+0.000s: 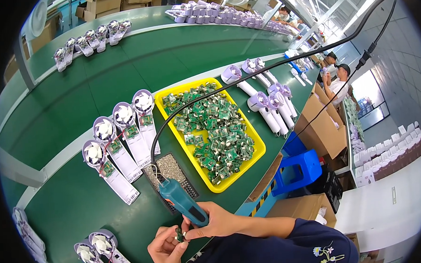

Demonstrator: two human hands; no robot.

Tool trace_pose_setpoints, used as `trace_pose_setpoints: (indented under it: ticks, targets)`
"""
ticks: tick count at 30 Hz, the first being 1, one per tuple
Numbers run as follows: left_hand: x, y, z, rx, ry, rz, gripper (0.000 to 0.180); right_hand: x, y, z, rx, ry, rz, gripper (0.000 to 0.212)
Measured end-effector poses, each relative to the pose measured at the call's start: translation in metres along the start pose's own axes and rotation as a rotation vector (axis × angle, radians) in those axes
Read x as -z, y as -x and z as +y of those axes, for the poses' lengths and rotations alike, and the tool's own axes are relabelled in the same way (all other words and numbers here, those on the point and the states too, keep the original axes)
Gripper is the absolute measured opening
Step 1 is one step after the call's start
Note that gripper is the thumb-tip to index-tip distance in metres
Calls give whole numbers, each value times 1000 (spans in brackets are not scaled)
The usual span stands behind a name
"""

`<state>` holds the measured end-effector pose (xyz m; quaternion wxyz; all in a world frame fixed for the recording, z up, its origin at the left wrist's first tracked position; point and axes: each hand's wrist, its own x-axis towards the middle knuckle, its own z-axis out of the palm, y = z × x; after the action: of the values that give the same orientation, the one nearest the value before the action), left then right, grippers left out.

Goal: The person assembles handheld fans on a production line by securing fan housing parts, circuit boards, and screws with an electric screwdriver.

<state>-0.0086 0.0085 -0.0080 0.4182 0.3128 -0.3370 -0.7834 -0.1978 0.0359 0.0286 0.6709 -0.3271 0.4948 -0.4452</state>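
Low in the view, my left hand (pixel 165 250) pinches a small green circuit board (pixel 180 235) between thumb and fingers. My right hand (pixel 217 220) is closed around the lower end of a teal corded electric screwdriver (pixel 179 199), and its thumb reaches the board's edge as well. The tool's bit is hidden. Just beyond the screwdriver lies a black tray (pixel 167 171) of small metal pieces, probably screws. A yellow tray (pixel 260 150) heaped with green circuit boards stands beyond my right hand.
Opened handheld fans (pixel 119 157) with white blades and boards lie left of the trays. Two more fans (pixel 102 246) are at the lower left. Closed lavender fans (pixel 266 102) lie at the right. A black cable (pixel 245 75) arches overhead. Blue stools (pixel 298 169) stand beside the bench.
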Motion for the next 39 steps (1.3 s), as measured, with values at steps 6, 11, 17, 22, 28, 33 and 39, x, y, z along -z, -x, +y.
trace_pose_setpoints:
  ticks: [6, 11, 17, 22, 28, 33, 39]
  targets:
    - [-1, -14, -2, 55, 24, -119, 41, 7, -4, -8, 89, 255, 162, 23]
    - [-6, -23, 1, -50, 112, -218, 44, 10, -4, -5, 120, 12, 108, 35]
    - [-1, -16, -2, -32, 132, -185, 42, 9, -4, 12, 107, -47, 93, 35]
    - [1, -12, -2, -42, 91, -182, 42, 6, 5, 1, 102, -27, 202, 36]
    - [-4, -8, -1, -229, -250, -79, 43, -6, 15, -8, 202, 209, 194, 41]
    - [-20, 0, 20, -444, -771, 30, 46, -12, 15, 0, 181, 294, 272, 36]
    - [-10, 15, 42, -606, -926, 136, 56, -11, 12, 10, 89, -143, 168, 29]
